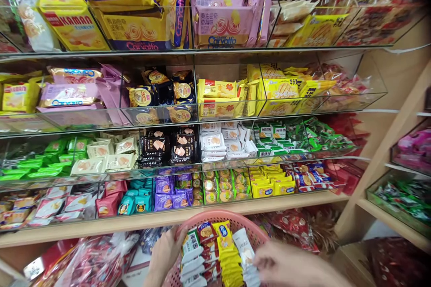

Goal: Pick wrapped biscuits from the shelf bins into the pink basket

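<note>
A pink plastic basket (232, 217) with a perforated wall is at the bottom centre. Its left side is gripped by my left hand (165, 253), with the fingers partly hidden. Inside lie rows of small snack packets: green-and-white packets (191, 255), red-and-blue packets (208, 233), yellow packets (229, 251) and white packets (244, 249). My right hand (283, 262) is over the basket's right side, close against the white packets. Motion smears its fingers, so I cannot make out whether it holds or only touches one.
Above the basket, tiered shelves with clear-walled bins (195, 119) hold many packaged biscuits. The wooden shelf edge (111, 224) runs just behind the basket. Bagged goods (101, 258) sit low at left. A cardboard box (353, 260) and a side shelf (397, 219) stand at right.
</note>
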### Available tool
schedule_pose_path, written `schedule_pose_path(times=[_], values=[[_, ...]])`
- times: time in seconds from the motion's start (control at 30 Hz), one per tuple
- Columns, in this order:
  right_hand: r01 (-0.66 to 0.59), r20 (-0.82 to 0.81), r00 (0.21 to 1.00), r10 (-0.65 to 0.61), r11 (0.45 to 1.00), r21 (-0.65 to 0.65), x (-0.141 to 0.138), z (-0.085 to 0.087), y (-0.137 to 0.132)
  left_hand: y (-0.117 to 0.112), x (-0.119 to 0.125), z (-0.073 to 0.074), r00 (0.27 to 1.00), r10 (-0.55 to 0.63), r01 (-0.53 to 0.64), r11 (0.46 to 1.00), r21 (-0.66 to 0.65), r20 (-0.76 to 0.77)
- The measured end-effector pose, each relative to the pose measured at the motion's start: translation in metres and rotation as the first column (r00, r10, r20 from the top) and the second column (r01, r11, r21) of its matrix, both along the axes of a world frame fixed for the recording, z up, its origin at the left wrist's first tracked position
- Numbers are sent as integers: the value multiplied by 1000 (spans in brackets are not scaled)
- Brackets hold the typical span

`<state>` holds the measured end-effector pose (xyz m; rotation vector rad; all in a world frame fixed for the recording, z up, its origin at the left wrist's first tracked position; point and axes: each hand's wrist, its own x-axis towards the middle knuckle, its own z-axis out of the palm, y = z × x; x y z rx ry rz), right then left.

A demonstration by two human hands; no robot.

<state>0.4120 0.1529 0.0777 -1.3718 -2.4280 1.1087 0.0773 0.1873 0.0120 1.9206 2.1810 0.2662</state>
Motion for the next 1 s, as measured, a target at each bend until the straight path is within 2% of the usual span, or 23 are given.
schedule_pose_path(times=[0.07, 0.17, 0.23, 0.33, 0.43, 0.5, 0.73, 0.9, 1.0], values=[[20, -113, 993, -16, 999, 33, 3, 37, 12, 0, 0, 0, 1000, -9, 9, 1000, -4, 8], [143, -238, 967, -86, 962, 234, 5, 87, 34, 0, 0, 1, 1000, -22, 22, 1000, -10, -7], [216, -255, 960, -118, 892, 398, 4, 111, 50, -1, 0, 1, 1000, -15, 15, 1000, -16, -14], [245, -225, 965, -133, 760, 602, 4, 131, 76, -1, 0, 1, 1000, 5, -5, 1000, -8, -17], [208, -154, 978, -139, 632, 747, 3, 141, 99, -2, 0, 1, 1000, 3, -3, 1000, -1, -23], [152, -90, 987, -134, 588, 794, 2, 145, 113, -2, 0, 1, 1000, 8, -8, 1000, -6, -12], [-71, 138, 988, -66, 606, 792, 1, 152, 150, -2, 1, 2, 998, 30, -30, 1000, -8, 58], [-115, 189, 979, -72, 573, 812, 5, 152, 160, -1, 0, 1, 999, 30, -29, 999, -15, 41], [-143, 219, 974, -62, 582, 800, 6, 149, 161, 0, -2, -4, 1000, 2, -2, 1000, -12, 7]])
